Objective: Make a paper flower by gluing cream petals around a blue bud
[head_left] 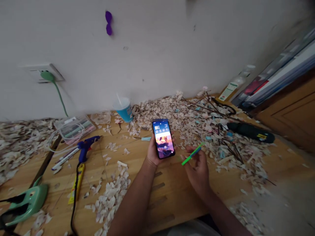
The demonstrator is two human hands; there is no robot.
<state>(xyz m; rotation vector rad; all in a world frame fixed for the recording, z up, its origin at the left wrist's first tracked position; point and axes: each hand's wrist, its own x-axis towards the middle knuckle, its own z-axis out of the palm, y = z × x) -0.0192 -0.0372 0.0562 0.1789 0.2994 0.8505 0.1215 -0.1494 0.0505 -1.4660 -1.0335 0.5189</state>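
Tabletop (182,203) — left grip (153,154) half-behind phone (163,140)

A pale wall (159,49) stands behind a wooden table (182,201), with perhaps a cabinet (290,98) rightward.

Craft workspace, home-like rm. Wooden table (137,152) w/ pale petal-like scraps (155,108) strewn beyond grip & to both sides. Blue hot-glue gun (85,149) & white pen (65,159) L of left hand (153,152); green power strip (39,196) farther L, nearer body. Twigs (209,109) beyond & R of right hand (199,167). Plain wall (157,59) behind it all, socket (33,72) far up-L of grip. Homely bits: drink cup (125,113) beyond left hand, to its L; wood panel (287,101) far R of grip.
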